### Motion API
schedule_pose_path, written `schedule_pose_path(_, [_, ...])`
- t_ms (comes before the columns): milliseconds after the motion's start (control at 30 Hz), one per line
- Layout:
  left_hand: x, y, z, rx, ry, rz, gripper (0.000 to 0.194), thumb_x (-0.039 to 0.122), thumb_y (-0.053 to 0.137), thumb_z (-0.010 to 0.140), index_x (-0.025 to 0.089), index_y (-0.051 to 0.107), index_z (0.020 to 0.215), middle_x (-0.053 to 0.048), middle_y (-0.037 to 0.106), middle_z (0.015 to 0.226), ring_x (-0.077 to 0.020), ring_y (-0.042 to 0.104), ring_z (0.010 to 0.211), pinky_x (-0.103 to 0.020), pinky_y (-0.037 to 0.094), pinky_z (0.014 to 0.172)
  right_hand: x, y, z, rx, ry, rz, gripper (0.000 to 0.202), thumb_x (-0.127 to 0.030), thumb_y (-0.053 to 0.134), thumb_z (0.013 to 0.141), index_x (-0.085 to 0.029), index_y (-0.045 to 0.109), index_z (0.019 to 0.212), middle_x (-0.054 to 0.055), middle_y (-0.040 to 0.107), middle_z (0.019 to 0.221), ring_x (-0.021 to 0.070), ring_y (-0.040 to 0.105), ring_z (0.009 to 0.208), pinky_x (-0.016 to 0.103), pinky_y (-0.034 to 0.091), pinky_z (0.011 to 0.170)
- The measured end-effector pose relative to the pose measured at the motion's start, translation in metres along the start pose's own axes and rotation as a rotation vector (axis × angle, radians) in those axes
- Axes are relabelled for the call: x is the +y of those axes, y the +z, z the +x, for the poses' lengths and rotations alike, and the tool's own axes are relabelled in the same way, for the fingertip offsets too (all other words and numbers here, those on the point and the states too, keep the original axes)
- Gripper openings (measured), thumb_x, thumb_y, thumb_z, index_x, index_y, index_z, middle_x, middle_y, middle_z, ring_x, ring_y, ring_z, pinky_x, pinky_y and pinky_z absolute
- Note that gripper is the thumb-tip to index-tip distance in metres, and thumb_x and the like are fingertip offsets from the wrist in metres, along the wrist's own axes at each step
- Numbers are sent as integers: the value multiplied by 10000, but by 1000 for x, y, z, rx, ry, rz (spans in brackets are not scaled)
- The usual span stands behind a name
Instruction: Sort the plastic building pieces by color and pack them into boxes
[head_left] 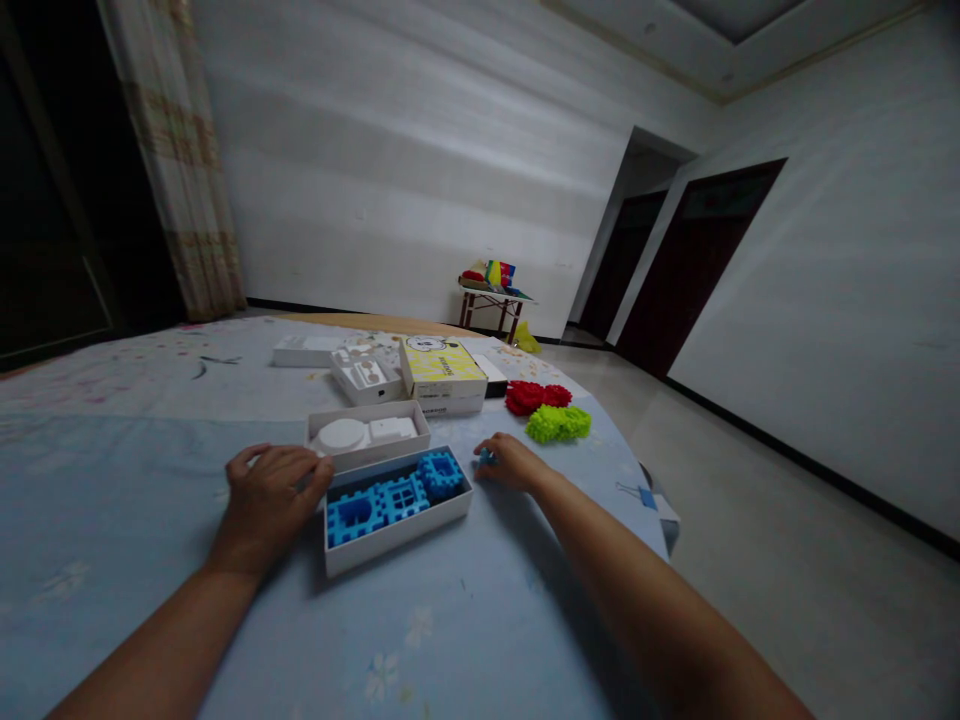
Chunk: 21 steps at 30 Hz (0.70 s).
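Observation:
My left hand (270, 495) rests beside a white open box (401, 540), its thumb at the box's left corner and its fingers spread apart from the thumb. Inside that box lie several blue plastic building blocks (405, 497) with notched edges, some with window-like openings. Right of the box, low over the cloth, my right hand (510, 462) pinches a small blue block (487, 456), mostly hidden by the fingers. Just behind the block box, a second white box (420, 415) holds a round white charger-like disc (341, 434) and a white plug-like piece (392, 430).
Farther back stand a yellow-and-white box (444, 368), a grey-white box (366, 376) and a flat white box (304, 350). Red blocks (534, 397) and lime-green blocks (559, 424) lie near the table's right edge. A flowered cloth (420, 640) covers the table.

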<state>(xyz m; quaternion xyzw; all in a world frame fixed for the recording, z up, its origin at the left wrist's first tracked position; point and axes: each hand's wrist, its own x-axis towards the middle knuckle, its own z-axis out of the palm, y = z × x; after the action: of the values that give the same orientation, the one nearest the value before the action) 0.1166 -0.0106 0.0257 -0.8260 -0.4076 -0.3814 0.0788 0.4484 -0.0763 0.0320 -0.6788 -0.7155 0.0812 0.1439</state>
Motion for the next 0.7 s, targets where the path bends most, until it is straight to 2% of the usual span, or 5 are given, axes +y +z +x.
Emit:
schedule_pose_path(133, [0, 1, 0, 12, 1, 2, 260, 364, 440, 810, 209, 618, 700, -41, 704, 792, -214, 622, 850, -453, 243, 948, 2, -2, 3, 35, 28, 16, 215, -314, 640, 715, -177, 697, 870, 53, 639, 825, 158, 577, 753, 236, 420, 688])
schedule_pose_path(267, [1, 2, 0, 18, 3, 2, 261, 362, 446, 812, 211, 621, 691, -31, 704, 789, -202, 620, 845, -445, 252, 940, -8, -18, 5, 167, 27, 92, 219, -342, 613, 739, -180, 701, 857, 51, 642, 810, 155, 574, 726, 248, 419, 663])
schedule_pose_path(333, [1, 2, 0, 25, 3, 0, 259, 360, 447, 813, 211, 622, 693, -31, 706, 791, -198, 620, 843, -443, 254, 940, -22, -26, 7, 213, 19, 259, 238, -347, 618, 732, -176, 692, 881, 34, 647, 751, 140, 574, 660, 242, 423, 613])
schedule_pose_path(467, [1, 2, 0, 31, 3, -5, 256, 351, 454, 812, 211, 626, 686, -27, 705, 784, -197, 621, 837, -442, 258, 941, -61, -33, 16, 197, -62, 601, 247, -289, 638, 706, -165, 671, 918, 13, 666, 752, 118, 579, 637, 231, 440, 597])
schedule_pose_path(700, [0, 1, 0, 38, 2, -6, 258, 347, 453, 815, 205, 631, 695, -28, 702, 790, -197, 623, 842, -441, 252, 948, -116, -9, 31, 104, -224, 694, 194, -214, 649, 690, -153, 654, 874, 4, 656, 758, 109, 582, 675, 230, 460, 631])
